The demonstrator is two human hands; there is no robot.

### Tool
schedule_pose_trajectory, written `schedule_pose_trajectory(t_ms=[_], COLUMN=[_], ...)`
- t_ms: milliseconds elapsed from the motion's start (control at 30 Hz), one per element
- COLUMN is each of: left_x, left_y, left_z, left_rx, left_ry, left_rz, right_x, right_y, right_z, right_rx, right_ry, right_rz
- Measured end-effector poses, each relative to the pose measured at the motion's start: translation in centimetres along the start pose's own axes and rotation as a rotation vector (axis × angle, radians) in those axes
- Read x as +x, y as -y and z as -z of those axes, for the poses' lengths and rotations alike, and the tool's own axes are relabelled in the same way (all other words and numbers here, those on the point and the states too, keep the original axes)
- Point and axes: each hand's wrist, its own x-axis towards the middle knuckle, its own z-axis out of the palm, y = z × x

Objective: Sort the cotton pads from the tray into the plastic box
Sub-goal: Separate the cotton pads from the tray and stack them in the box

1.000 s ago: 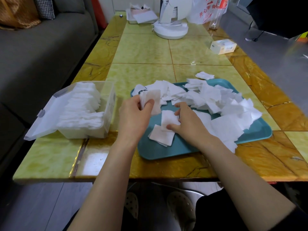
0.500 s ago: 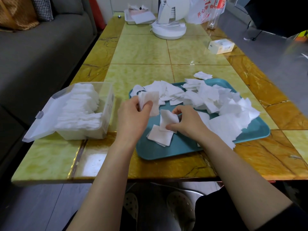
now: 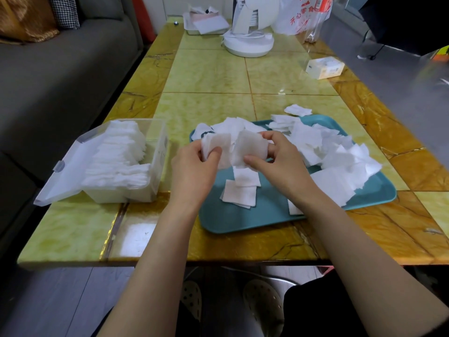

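A teal tray (image 3: 252, 217) lies on the table with several loose white cotton pads (image 3: 340, 156) heaped on its right and far side. My left hand (image 3: 194, 171) grips a small stack of pads (image 3: 215, 143) above the tray's left end. My right hand (image 3: 279, 159) pinches a single pad (image 3: 250, 147) right beside that stack, the two nearly touching. A clear plastic box (image 3: 155, 171) stands to the left of the tray, lid folded open, with rows of pads (image 3: 116, 161) stacked inside.
One stray pad (image 3: 297, 109) lies on the table behind the tray. Farther back stand a white fan base (image 3: 247, 43), a small carton (image 3: 324, 67), a white plastic bag (image 3: 303, 15) and a tray of papers (image 3: 206, 24). A grey sofa (image 3: 60, 74) runs along the left.
My right hand lifted a pad off the tray and brought it up beside the stack in my left hand. My left hand stayed about where it was.
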Motion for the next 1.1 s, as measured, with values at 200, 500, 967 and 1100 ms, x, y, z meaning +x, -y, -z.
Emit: schedule_pose_trajectory(t_ms=[200,500,967,1100], left_x=[-0.1,-0.1,-0.4,-0.6], left_y=[-0.2,0.1,-0.5,-0.8], left_z=[-0.4,-0.7,-1.0,-0.8], left_rx=[-0.044,-0.209,-0.303,-0.267], left_ry=[0.076,0.167,0.31,0.334], left_rz=[0.025,0.07,0.077,0.116], right_x=[-0.3,-0.6,-0.3,-0.2], right_y=[0.3,1.0,-0.1,-0.3], right_z=[-0.4,0.2,-0.5,-0.4], right_rx=[0.131,0.254,0.081,0.053], right_ry=[0.076,0.195,0.005,0.004], right_rz=[-0.001,0.066,0.05,0.063])
